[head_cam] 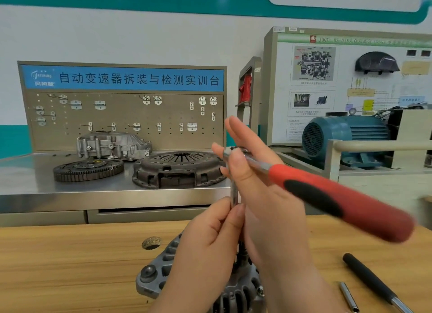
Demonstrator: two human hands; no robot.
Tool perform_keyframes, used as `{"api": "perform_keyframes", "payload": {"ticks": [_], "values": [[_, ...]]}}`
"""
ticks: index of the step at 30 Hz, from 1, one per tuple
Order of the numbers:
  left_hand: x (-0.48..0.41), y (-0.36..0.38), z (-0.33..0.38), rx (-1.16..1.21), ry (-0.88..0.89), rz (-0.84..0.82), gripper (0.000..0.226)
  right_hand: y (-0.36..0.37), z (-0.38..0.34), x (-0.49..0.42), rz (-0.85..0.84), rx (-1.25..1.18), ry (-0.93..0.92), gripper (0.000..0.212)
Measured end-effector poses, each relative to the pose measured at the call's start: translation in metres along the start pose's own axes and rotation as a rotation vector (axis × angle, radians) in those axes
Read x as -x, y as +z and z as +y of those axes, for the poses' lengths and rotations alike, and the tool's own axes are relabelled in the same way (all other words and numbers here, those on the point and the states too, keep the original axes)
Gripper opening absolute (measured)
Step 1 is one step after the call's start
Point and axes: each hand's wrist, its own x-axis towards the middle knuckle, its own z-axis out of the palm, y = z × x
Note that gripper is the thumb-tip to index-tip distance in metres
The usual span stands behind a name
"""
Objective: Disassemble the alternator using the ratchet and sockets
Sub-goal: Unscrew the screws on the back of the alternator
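Head view: the alternator (pixel 153 274) sits at the near edge of the wooden workbench (pixel 70 266), about midway along it, its grey ribbed housing partly hidden by both wrists. A chrome extension bar (pixel 234 191) stands upright from the alternator's centre. The left hand (pixel 210 240) pinches this bar between thumb and forefinger low on its shaft. The right hand (pixel 264 186) grasps the ratchet (pixel 327 195) close to its head at the top of the bar, thumb and one finger wrapped around it while two fingers point straight up. The ratchet's red and black handle slants out to the right. Near the workbench's right edge lie a black-handled tool (pixel 371 280) and, just beside it, a short chrome bar (pixel 348 297); a round hole (pixel 152 242) opens in the wood left of the alternator. Behind is a steel bench (pixel 28 184) carrying a toothed flywheel (pixel 88 170), a clutch pressure plate (pixel 180 170) and an aluminium housing (pixel 112 146). The pegboard above it bears a blue sign (pixel 121 78) reading "自动变速器拆装与检测实训台". Further right stand a teal electric motor (pixel 346 137) and a training panel (pixel 350 83) whose header text is too blurred to read.
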Motion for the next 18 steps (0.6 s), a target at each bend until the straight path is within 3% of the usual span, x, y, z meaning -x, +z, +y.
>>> {"api": "perform_keyframes", "payload": {"ticks": [2,6,9,11,13,18], "values": [[0.0009,-0.001,-0.0007,0.0,0.011,0.003,0.045,-0.0004,0.0,0.0006,0.025,-0.141,0.085,0.03],[0.0032,-0.0004,0.0013,-0.023,0.011,-0.018,0.047,-0.0024,-0.0008,0.0018,-0.006,-0.264,0.248,0.052],[0.0023,-0.0009,0.002,-0.036,0.025,-0.011,0.04,-0.0003,0.0009,0.0017,-0.008,-0.182,0.177,0.043],[0.0009,-0.0008,0.0011,-0.028,0.026,-0.007,0.046,-0.0005,0.0017,0.0014,0.008,-0.093,0.059,0.029],[0.0002,-0.0006,0.0002,-0.029,0.009,0.003,0.054,0.0001,0.0012,0.0017,-0.002,0.007,-0.037,0.03],[0.0002,-0.0018,-0.0009,0.002,-0.003,-0.014,0.047,-0.0007,0.0027,0.0005,0.02,-0.187,0.102,0.034]]}}
